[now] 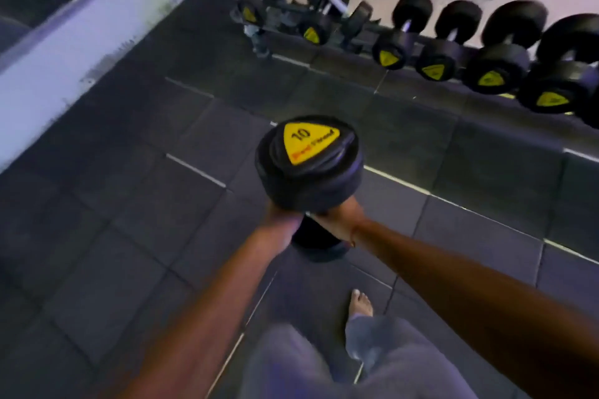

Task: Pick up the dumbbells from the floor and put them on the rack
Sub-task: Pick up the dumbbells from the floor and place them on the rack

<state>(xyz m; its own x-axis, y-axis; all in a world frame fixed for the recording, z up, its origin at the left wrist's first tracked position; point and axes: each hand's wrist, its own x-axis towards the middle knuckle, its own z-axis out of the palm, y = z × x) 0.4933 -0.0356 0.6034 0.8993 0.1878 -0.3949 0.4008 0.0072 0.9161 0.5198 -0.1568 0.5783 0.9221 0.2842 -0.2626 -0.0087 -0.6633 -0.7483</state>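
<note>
Both hands were up on the dumbbell (308, 162), and it was off the floor, carried end-on at the centre of the view. The near head faced the camera, black rubber with a yellow triangular label reading "10". The left hand (281, 216) gripped from the seven o'clock side just under that head, and the right hand (340, 220) closed in from five o'clock, fingers wrapped around the handle beneath it; the fingers themselves were mostly hidden by the head. The far head (316, 243) hung dark below the wrists.

Up at one to three o'clock ran the rack (356, 39), loaded with a row of black dumbbells (496, 71), each showing a yellow label on its near end, growing larger toward the right edge. Around twelve o'clock a few smaller ones (312, 31) sat blurred on the rack's left end. The held dumbbell was well apart from that row, over the dark rubber floor tiles (129, 204).

At six o'clock a bare foot (360, 303) showed on the tiles, with grey trousers (324, 363) below it. A pale wall base (64, 74) ran along at ten o'clock.
</note>
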